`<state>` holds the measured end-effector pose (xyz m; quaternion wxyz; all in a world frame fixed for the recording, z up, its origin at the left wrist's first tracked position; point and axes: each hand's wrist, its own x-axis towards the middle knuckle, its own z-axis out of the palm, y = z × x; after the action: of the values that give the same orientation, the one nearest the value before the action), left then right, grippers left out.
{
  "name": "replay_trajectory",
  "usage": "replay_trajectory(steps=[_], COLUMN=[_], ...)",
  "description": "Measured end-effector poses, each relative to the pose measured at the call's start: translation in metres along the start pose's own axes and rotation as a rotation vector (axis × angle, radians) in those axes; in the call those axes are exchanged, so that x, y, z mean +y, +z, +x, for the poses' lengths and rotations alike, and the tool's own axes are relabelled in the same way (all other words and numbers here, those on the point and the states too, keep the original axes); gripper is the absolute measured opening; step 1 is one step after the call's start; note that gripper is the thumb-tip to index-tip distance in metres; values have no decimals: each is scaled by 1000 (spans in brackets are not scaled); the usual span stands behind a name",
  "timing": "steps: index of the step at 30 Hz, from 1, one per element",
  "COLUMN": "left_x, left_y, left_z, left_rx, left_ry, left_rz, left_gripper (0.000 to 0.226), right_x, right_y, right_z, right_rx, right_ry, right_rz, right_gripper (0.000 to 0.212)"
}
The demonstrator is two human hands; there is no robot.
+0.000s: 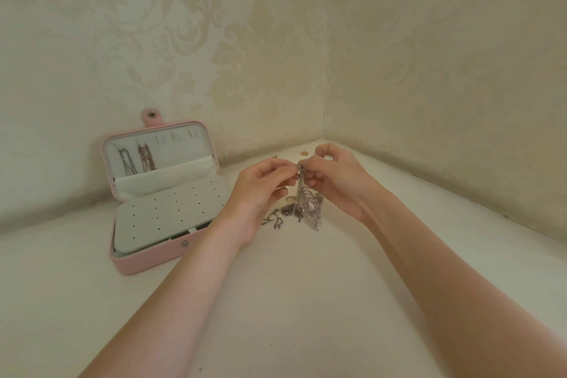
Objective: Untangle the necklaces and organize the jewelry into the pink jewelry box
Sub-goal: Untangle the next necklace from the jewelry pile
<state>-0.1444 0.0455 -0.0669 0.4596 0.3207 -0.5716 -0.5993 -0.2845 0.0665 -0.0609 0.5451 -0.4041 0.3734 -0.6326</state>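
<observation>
1. Both hands meet above the table: the left hand [264,184] and right hand [329,175] pinch the silver necklace [310,209] at its top, lifted so the feather pendant dangles and the chain falls free.
2. The pink jewelry box [147,261] lies open just left, ready; two necklaces already hang in its lid.
3. Small gold pieces [303,153] wait near the corner.

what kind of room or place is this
Most likely a room in a home, at a white surface tucked into a corner. The walls carry cream damask wallpaper, and an open pink jewelry box sits beside the left hand and right hand, which work a pendant necklace.
</observation>
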Motion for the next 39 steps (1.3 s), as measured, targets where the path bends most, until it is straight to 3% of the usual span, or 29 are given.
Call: replay_trajectory(steps=[3,7,12,20,23,31,35,39], left_x=[0,-2,-10,-7,-2,-3,-6,-7], left_y=[0,2,1,-3,-2,0,-1,-1], left_z=[0,2,3,3,2,2,4,3], left_rx=[24,7,28,-71,-107,-1,110,183], left_ry=[96,352,399,355,311,105,81,179], left_rz=[77,489,653,604,521,192,149,309], left_gripper=[15,20,24,12,19,19,21,26], right_x=[0,1,2,-8,-10,-2,1,-1], right_y=[0,-3,-1,-10,-11,-1,4,7], right_z=[1,1,-3,-9,-9,-4,-5,-8], right_rx=[3,41,-2,-142,-132,-13,13,-16], right_ry=[-16,-11,-2,90,122,67,3,19], right_rz=[13,-43,-267,-250,-172,17,-192,-365], right_gripper=[30,30,30,28,27,29,29,25])
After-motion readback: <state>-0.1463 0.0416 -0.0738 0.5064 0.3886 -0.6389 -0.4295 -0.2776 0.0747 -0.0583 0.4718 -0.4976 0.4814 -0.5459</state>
